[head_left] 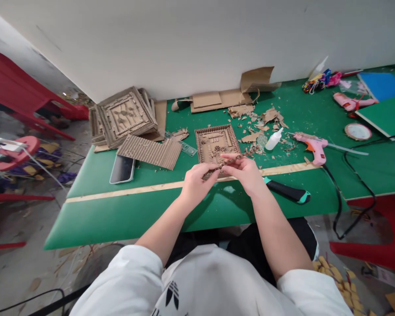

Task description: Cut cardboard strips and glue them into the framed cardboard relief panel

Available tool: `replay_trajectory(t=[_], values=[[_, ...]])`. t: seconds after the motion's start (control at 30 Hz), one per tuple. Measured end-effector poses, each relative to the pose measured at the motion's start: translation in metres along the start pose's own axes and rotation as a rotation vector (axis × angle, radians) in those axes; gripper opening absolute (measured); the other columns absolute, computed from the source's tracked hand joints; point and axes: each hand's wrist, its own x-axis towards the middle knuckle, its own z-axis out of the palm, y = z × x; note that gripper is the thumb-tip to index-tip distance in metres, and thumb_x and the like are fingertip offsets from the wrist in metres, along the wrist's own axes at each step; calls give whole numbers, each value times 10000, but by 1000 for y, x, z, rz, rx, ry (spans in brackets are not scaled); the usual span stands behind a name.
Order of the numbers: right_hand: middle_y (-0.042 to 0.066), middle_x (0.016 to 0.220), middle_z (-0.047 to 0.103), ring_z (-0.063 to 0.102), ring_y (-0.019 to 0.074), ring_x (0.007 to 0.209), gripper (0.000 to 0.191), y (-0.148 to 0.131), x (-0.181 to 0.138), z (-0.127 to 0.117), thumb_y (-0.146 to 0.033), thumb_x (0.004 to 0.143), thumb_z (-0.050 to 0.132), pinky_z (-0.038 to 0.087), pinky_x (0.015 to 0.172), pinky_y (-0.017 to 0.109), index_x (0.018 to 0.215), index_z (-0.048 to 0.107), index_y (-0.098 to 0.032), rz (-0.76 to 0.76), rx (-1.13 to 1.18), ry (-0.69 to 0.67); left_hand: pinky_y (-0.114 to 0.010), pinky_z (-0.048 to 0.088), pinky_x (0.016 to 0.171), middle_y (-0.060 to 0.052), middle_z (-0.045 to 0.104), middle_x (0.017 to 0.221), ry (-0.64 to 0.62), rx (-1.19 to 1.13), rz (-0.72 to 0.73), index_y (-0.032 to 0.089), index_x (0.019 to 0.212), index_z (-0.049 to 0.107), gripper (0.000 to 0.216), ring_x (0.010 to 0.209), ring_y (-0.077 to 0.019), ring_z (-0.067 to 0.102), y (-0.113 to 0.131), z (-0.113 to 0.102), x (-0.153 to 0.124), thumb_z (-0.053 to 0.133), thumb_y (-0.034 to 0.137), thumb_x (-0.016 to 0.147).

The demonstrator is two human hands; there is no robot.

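Head view: my left hand (199, 179) and right hand (245, 173) pinch a ridged cardboard strip (220, 166) between thumbs and fingers, holding it over the near edge of the square cardboard frame (213, 129) on the green table (118, 221).

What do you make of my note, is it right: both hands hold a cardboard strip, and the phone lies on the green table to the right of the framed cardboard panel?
One slip: the head view shows the phone left of the framed cardboard panel, on the green table. The left hand and right hand do hold a cardboard strip.
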Motion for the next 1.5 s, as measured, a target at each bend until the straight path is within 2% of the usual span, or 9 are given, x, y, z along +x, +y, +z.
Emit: replay_trajectory(t=[0.2, 0.47, 0.67, 0.9, 1.07, 1.2, 1.3, 1.4, 1.5], values=[[23, 769, 669, 620, 87, 715, 301, -3, -3, -1, -360, 614, 742, 510, 674, 190, 835, 710, -158, -18, -142, -5, -235, 509, 661, -19, 706, 730, -8, 41, 23, 191, 814, 677, 102, 687, -133, 638, 4, -2, 0, 587, 235, 799], [0, 762, 637, 581, 53, 673, 228, -13, -11, -1, -365, 720, 637, 458, 613, 151, 816, 668, -160, -90, -374, -12, -248, 485, 693, -12, 688, 716, -67, -23, 1, 190, 765, 662, 137, 703, -131, 620, 8, -4, 2, 542, 233, 816], [-5, 756, 610, 554, 54, 698, 141, -10, -12, 3, -292, 766, 594, 457, 652, 167, 758, 640, -159, -378, -526, 7, -222, 442, 600, -2, 639, 665, -49, -242, -250, 167, 699, 643, 127, 631, -115, 567, 13, -2, 1, 553, 234, 759], [-5, 806, 615, 570, 56, 788, 105, -5, -17, 15, -240, 822, 561, 469, 744, 187, 760, 607, -168, -697, -551, 114, -199, 446, 586, 23, 598, 578, 54, -805, -528, 158, 615, 617, 153, 568, -86, 542, 23, 11, -1, 643, 289, 689], [-9, 788, 627, 595, 54, 721, 129, -6, -16, 9, -303, 809, 596, 507, 677, 198, 797, 620, -177, -526, -193, 208, -200, 447, 589, 29, 608, 609, 165, -849, -600, 167, 627, 614, 157, 560, -76, 539, 4, -1, 11, 620, 306, 701], [12, 746, 654, 627, 80, 688, 244, -5, -6, -5, -357, 700, 711, 552, 666, 229, 826, 659, -155, -198, 13, 135, -261, 478, 745, -30, 685, 714, 177, -240, -377, 154, 701, 683, 170, 754, -146, 625, -50, -28, 54, 605, 298, 747], [14, 715, 650, 613, 66, 655, 295, -3, 0, -8, -351, 660, 734, 554, 670, 215, 853, 678, -136, -1, -16, 71, -338, 467, 877, -91, 716, 924, 143, 104, -369, 134, 943, 708, 260, 937, -216, 638, -82, -43, 90, 585, 307, 794], [19, 739, 650, 595, 44, 640, 334, -2, 3, -4, -376, 675, 714, 530, 630, 168, 890, 679, -123, 139, -125, 25, -427, 383, 1020, -140, 630, 1204, 90, 291, -294, 143, 1118, 657, 380, 1163, -276, 537, -84, -47, 107, 642, 293, 770], [8, 637, 600, 539, 29, 521, 325, -6, 8, 2, -398, 710, 678, 465, 485, 137, 784, 646, -84, 268, -197, -87, -396, 436, 979, -112, 648, 1180, -135, -6, -163, 168, 1152, 644, 372, 1110, -233, 579, -60, -41, 102, 585, 353, 835]])
